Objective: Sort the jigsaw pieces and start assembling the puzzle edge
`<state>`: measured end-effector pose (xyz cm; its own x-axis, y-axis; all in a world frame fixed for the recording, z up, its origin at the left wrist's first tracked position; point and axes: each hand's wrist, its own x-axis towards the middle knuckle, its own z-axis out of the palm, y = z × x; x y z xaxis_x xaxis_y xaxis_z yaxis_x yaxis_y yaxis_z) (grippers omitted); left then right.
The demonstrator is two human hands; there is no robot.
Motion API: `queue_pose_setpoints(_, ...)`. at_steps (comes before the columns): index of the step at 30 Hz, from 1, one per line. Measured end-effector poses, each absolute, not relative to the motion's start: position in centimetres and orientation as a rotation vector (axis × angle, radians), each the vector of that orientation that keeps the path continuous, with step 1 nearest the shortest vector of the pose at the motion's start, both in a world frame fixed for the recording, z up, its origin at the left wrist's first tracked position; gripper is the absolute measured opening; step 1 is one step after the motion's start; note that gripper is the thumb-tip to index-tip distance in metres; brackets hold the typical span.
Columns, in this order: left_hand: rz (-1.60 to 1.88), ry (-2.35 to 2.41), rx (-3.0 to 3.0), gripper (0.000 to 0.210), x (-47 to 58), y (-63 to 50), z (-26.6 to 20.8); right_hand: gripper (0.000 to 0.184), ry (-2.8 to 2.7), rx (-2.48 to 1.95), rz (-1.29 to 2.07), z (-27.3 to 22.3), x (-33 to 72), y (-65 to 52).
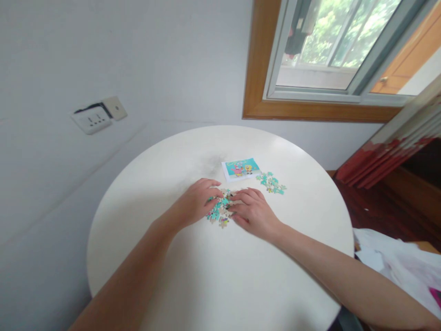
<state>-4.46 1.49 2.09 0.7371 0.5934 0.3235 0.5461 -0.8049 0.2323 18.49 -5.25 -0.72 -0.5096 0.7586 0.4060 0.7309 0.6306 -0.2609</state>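
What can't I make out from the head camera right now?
Head view, all:
Parts of the pile: hidden by the left hand and right hand.
Whether either grip holds a piece: fingers cover it.
Prints on single pieces in the cluster: too small.
Lettering on the card: blurred.
Table's near edge: cut off by the bottom edge.

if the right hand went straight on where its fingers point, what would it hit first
The right hand would most likely meet the loose pile of small turquoise-and-beige jigsaw pieces first, with the left hand beyond; contact is hard to judge from this angle.
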Motion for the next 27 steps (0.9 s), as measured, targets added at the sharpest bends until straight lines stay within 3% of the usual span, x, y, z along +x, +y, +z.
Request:
queue_pose_setpoints(9,0.572,0.927,2.805,0.021,-4.3,1.4,2.2,0.018,-2.291,-1.146,0.127,-0.2,19.0,-4.8)
queue_pose_setpoints(17,0.591,0.911,2.785,0.021,-4.3,1.5,1.8,0.02,-2.146,-1.427,0.196,-0.5,22.4,-2.9)
queue_pose_setpoints(23,0.566,0.908,2.777,0.021,-4.2,1.5,1.8,0.013,-2.099,-1.595,0.082,-0.7,24.1,-2.3)
queue_pose_setpoints(27,0.578,0.91,2.761,0.022,-4.2,1.4,2.0,0.019,-2.106,-1.589,-0.016,0.0,24.8,-2.3)
